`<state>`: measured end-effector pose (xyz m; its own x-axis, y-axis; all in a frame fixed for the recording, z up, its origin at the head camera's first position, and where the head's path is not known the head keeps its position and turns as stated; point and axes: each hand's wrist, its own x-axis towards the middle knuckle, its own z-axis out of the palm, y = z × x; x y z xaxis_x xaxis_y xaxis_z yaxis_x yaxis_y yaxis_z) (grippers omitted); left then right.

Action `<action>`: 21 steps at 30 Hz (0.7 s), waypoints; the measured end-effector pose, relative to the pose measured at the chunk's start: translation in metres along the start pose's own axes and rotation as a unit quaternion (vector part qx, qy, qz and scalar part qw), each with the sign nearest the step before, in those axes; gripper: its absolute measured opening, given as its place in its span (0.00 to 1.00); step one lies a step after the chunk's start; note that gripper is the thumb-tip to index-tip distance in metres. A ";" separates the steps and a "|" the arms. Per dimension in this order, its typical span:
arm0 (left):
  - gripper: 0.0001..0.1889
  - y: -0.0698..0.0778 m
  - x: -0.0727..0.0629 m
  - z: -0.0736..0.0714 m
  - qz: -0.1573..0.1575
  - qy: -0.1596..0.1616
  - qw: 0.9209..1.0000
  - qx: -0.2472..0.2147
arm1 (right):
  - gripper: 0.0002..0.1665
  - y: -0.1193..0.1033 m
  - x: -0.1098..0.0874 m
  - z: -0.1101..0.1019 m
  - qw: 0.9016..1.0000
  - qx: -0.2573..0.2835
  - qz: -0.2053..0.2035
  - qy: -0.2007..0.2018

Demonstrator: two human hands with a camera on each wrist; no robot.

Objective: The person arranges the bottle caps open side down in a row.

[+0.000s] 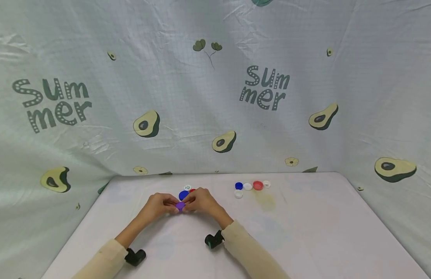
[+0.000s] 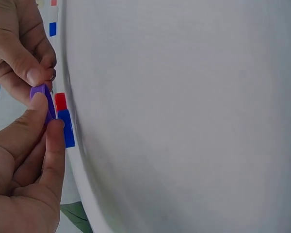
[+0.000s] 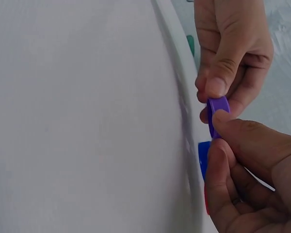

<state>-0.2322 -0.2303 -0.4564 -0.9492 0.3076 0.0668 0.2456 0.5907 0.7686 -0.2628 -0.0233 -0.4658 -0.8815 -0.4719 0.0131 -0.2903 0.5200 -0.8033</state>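
Note:
A purple bottle cap (image 1: 180, 206) is held between both hands, and its hollow side shows in the right wrist view. My left hand (image 1: 158, 205) pinches one side of the cap with thumb and fingers. From the opposite side, the right hand (image 1: 203, 201) pinches it too. Just beyond the hands lies a blue cap (image 1: 183, 195). A red cap (image 1: 192, 190) sits beside it, partly hidden by the right hand. Behind those is a white cap (image 1: 187, 187) with dark marks on top.
Farther right on the white-covered table (image 1: 313, 232) lies a second group: a blue cap (image 1: 239, 186), a red cap (image 1: 258, 185) and several white caps (image 1: 248, 186). A printed cloth (image 1: 187, 97) hangs behind the table's back edge. Black wrist cameras (image 1: 213, 240) hang below both sleeves.

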 end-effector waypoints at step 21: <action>0.11 0.030 0.012 0.016 0.010 -0.067 0.996 -0.052 | 0.09 0.016 -0.020 -0.050 0.993 -0.038 -0.080 -0.079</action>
<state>-0.2332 -0.1973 -0.4429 -0.9077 0.4195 0.0030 0.2362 0.5052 0.8301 -0.2683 0.0299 -0.4494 -0.7542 -0.6555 0.0395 -0.4553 0.4786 -0.7508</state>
